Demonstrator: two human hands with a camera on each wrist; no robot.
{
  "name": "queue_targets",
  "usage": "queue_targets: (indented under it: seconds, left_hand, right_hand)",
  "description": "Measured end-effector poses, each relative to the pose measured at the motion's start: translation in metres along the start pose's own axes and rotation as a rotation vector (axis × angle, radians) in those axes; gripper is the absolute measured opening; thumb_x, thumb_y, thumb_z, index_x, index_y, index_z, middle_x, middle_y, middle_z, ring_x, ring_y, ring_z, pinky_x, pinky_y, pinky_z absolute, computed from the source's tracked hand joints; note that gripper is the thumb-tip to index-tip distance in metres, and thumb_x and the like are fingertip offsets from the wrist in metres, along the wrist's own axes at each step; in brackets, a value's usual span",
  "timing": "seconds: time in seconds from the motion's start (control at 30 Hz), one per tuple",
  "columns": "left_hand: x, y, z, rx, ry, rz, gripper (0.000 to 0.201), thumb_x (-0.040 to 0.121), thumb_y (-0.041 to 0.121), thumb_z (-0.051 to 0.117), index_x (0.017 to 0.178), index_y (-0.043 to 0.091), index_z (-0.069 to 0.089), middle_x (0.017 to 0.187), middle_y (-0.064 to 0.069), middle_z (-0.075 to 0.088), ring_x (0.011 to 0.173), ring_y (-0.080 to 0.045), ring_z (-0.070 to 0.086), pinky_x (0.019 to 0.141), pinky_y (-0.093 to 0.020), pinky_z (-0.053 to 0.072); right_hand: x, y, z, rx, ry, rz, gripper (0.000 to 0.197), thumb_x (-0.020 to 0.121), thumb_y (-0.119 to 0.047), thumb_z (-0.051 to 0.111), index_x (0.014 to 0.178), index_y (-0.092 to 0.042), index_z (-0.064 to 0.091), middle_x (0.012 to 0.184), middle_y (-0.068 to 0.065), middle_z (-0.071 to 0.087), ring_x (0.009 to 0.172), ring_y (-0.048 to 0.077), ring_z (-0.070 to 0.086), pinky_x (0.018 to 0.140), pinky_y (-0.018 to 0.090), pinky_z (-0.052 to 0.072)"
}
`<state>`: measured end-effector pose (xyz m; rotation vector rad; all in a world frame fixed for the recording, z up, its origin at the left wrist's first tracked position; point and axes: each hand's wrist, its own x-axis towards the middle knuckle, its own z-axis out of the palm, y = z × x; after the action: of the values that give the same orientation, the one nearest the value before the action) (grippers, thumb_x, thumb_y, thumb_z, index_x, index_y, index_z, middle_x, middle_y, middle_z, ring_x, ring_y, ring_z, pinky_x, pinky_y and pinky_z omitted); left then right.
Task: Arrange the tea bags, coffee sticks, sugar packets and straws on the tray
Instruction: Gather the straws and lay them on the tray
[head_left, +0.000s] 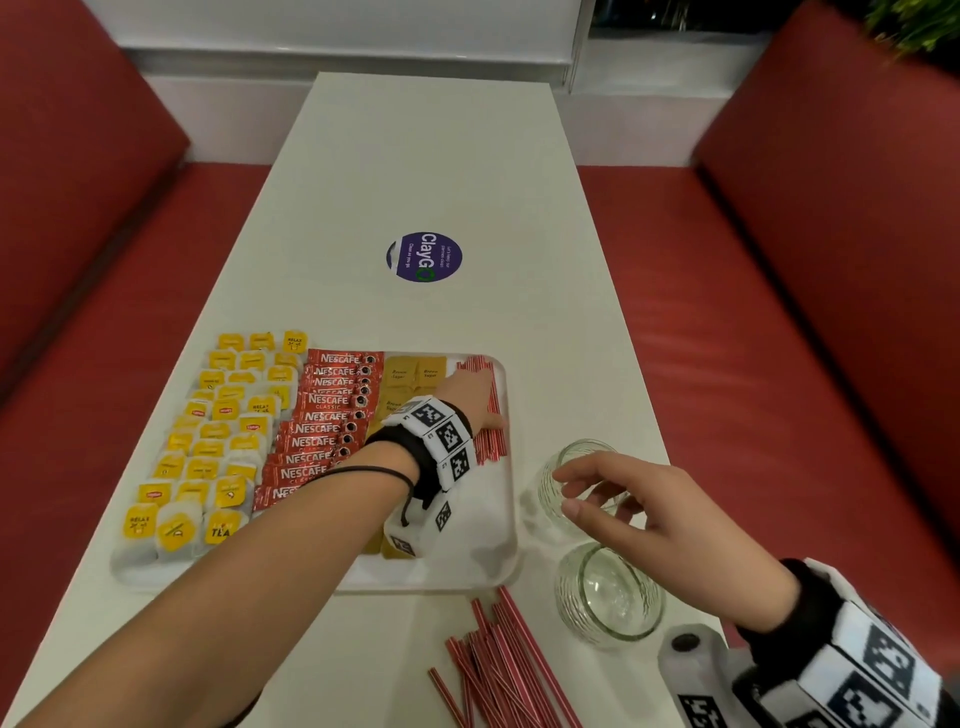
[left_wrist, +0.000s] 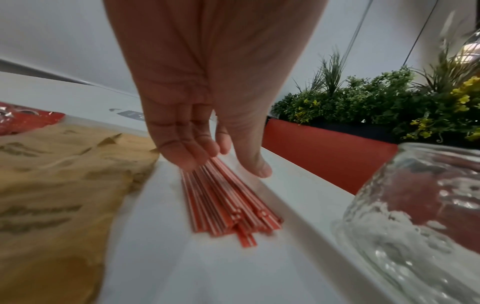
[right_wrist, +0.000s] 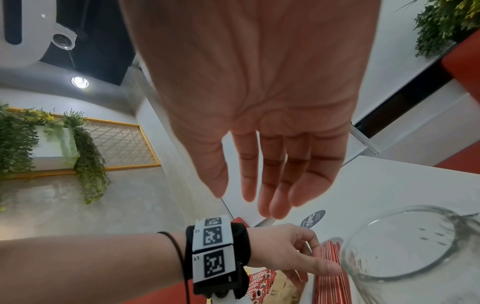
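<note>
Nearest on the white worktop (head_left: 415, 171) lies a loose pile of red-striped straws (head_left: 498, 670), just in front of the tray (head_left: 488, 566). To its right stand 2 clear glass jars: the nearer one (head_left: 610, 595) by the right wrist, the farther one (head_left: 569, 488) beside the tray's right edge. The right hand (head_left: 634, 506) hovers over the farther jar with fingers spread and relaxed, grasping nothing; the right wrist view shows an empty palm.

On the tray, from left to right, sit rows of yellow tea bags (head_left: 218, 431), a column of red coffee sticks (head_left: 322, 426), brown sugar packets (head_left: 413, 374), and a bundle of straws on the tray (left_wrist: 228, 197) along its right side. The left hand (head_left: 467, 387) reaches across the tray, its straight fingers (left_wrist: 187, 156) resting on the far end of that bundle and the thumb beside it; it is released, curling round nothing.

Beyond the tray a round blue sticker (head_left: 424, 256) lies on the worktop, with red bench seats (head_left: 779, 312) on both sides.
</note>
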<state>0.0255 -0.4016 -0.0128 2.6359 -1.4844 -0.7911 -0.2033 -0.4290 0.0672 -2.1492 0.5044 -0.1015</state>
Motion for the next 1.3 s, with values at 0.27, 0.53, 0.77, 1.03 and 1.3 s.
queue_targets:
  seconds: [0.27, 0.53, 0.77, 1.03, 1.3]
  left_hand:
    - [-0.033, -0.008, 0.000, -0.173, 0.075, 0.063, 0.037, 0.089, 0.047, 0.057, 0.079, 0.015, 0.042, 0.071, 0.001, 0.049, 0.066, -0.016, 0.047, 0.058, -0.027, 0.037]
    - [-0.167, 0.003, 0.033, 0.282, -0.158, 0.586, 0.056, 0.075, 0.026, 0.074, 0.119, 0.019, 0.041, 0.116, 0.001, 0.042, 0.103, -0.017, 0.036, 0.083, -0.029, 0.037]
    - [-0.200, 0.025, 0.105, 0.608, -0.273, 0.700, 0.105, 0.074, 0.015, 0.072, 0.150, 0.011, 0.000, 0.158, -0.010, -0.001, 0.144, -0.029, 0.002, 0.117, -0.046, 0.012]
    - [-0.184, 0.057, 0.122, 0.720, -0.164, 0.707, 0.081, 0.084, 0.018, 0.063, 0.148, 0.010, 0.013, 0.151, -0.010, 0.017, 0.140, -0.030, 0.016, 0.116, -0.046, 0.015]
    - [-0.174, 0.059, 0.127, 0.720, -0.171, 0.688, 0.033, 0.100, 0.013, 0.034, 0.132, 0.004, 0.037, 0.133, -0.012, 0.041, 0.121, -0.030, 0.039, 0.093, -0.038, 0.036]
  right_hand:
    - [-0.027, -0.015, 0.003, -0.050, 0.024, -0.026, 0.017, 0.086, -0.032, 0.060, 0.103, -0.035, 0.062, 0.095, -0.024, 0.063, 0.088, 0.000, 0.062, 0.069, 0.015, 0.048]
    - [-0.080, -0.023, 0.035, -0.018, 0.002, 0.004, 0.012, 0.087, -0.029, 0.061, 0.098, -0.031, 0.065, 0.089, -0.017, 0.065, 0.084, 0.005, 0.062, 0.066, 0.017, 0.048]
    - [-0.122, 0.017, 0.098, -0.140, -0.065, 0.123, 0.010, 0.088, -0.026, 0.060, 0.092, -0.035, 0.058, 0.085, -0.014, 0.062, 0.083, 0.003, 0.059, 0.065, 0.012, 0.043]
    - [-0.132, 0.040, 0.108, -0.264, 0.074, 0.276, 0.022, 0.087, -0.031, 0.060, 0.107, -0.023, 0.057, 0.105, -0.006, 0.057, 0.093, 0.008, 0.055, 0.071, 0.014, 0.037]
    - [-0.123, 0.044, 0.119, -0.235, -0.037, 0.418, 0.065, 0.076, -0.044, 0.069, 0.128, -0.013, 0.044, 0.120, 0.001, 0.048, 0.106, 0.015, 0.050, 0.087, 0.023, 0.041]
